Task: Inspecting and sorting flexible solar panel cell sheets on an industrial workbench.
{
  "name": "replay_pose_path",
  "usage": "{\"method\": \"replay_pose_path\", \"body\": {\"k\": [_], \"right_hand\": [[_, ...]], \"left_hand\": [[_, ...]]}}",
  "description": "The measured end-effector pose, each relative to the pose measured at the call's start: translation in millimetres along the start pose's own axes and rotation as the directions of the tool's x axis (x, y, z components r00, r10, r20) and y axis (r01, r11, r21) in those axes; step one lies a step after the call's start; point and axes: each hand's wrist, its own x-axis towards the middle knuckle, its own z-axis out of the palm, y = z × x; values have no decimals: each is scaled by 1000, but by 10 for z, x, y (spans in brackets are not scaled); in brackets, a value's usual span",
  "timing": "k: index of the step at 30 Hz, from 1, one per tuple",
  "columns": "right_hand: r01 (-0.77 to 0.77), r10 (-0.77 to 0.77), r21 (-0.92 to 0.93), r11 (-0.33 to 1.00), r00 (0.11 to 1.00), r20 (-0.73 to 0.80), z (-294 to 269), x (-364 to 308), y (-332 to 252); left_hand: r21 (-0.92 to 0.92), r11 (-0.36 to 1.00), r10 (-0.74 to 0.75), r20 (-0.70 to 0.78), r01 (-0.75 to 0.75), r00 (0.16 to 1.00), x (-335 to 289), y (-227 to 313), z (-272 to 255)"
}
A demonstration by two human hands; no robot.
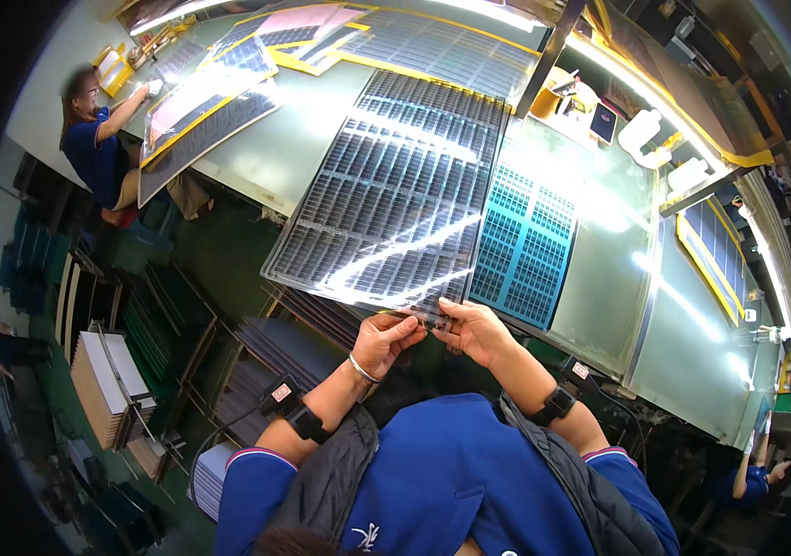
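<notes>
A large transparent film sheet with a dark grid pattern lies across the bench and reaches over its front edge towards me. My right hand grips its near right corner, thumb on top and fingers beneath. Close beside it, my left hand is closed in a pinch at the same near edge. Whatever lies between its fingertips is too small to make out. Partly under the film, to the right, rests a blue panel with a similar dark pattern.
More yellow-edged films cover the far bench. At the left, another person handles sheets. White bottles and a dark device stand at the right back, beneath a lamp frame. Racks of boards stand below left.
</notes>
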Motion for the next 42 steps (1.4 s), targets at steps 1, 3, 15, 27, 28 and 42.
{"method": "replay_pose_path", "body": {"k": [1,3,15,27,28,42], "right_hand": [[3,-3,0,1000,1000,1,11,-17,-17],[-77,75,16,997,992,97,21,-34,-38],[-200,162,203,959,968,192,117,-126,-176],[-275,230,216,937,950,212,180,-148,-172],[-266,216,219,939,950,227,165,-129,-167],[6,-7,11,1000,994,107,199,-63,-142]], "left_hand": [[1,1000,9,17,-9,1000,12,-5,-2],[-18,1000,5,32,-4,999,38,18,-21],[112,968,198,202,-224,959,92,225,194],[-133,977,189,197,-165,962,151,156,203],[-174,974,181,231,-142,956,137,175,226],[125,925,348,101,-359,932,-111,174,321]]}}
